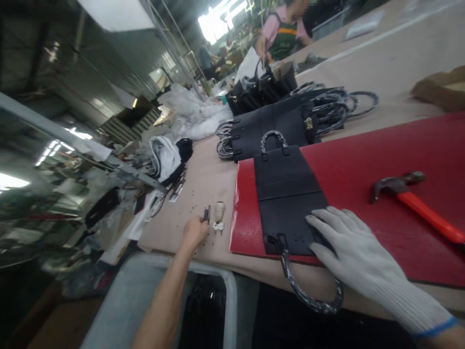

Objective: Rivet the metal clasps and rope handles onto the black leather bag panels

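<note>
A black leather bag panel (290,194) lies on a red board (363,169), a wrapped braided handle at each end. My right hand (341,242), in a white glove, rests with its fingers spread on the panel's lower right corner. Off the board to the left, my bare left hand (198,229) has its fingers closed on a small dark metal tool (206,214) that stands out past the fingertips. Beside it on the table are a beige-handled tool (220,211) and a small white piece (218,226). Small dark bits are scattered around them.
A hammer (428,208) with a red handle lies on the board at the right. Behind the board are stacked black bag panels (269,121) with wrapped handles. A grey bin (229,300) stands below the table edge. Across the table is a person (285,34).
</note>
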A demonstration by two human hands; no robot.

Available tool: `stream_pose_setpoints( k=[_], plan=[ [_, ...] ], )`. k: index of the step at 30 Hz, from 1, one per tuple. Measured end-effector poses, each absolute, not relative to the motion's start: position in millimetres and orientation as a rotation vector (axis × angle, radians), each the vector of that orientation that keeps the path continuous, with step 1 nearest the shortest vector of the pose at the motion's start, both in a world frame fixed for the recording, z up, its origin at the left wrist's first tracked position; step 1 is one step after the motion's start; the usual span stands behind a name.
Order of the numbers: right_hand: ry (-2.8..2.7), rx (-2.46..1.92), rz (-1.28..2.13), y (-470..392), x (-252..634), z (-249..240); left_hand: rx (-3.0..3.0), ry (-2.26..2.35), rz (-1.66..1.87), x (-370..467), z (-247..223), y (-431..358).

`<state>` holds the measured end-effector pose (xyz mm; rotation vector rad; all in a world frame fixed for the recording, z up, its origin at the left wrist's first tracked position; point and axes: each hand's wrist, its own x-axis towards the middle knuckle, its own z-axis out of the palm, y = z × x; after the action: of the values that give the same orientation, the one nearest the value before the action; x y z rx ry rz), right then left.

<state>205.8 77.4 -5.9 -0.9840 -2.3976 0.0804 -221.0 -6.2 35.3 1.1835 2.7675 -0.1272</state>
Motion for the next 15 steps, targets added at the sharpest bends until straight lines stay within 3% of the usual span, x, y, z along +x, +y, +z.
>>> stream_pose_setpoints(
  k=[15],
  plan=[
    [-2.389, -1.009, 0.13, 82, 205, -11, 1.292, 2.705, -0.026, -215, 42, 27]
  ],
)
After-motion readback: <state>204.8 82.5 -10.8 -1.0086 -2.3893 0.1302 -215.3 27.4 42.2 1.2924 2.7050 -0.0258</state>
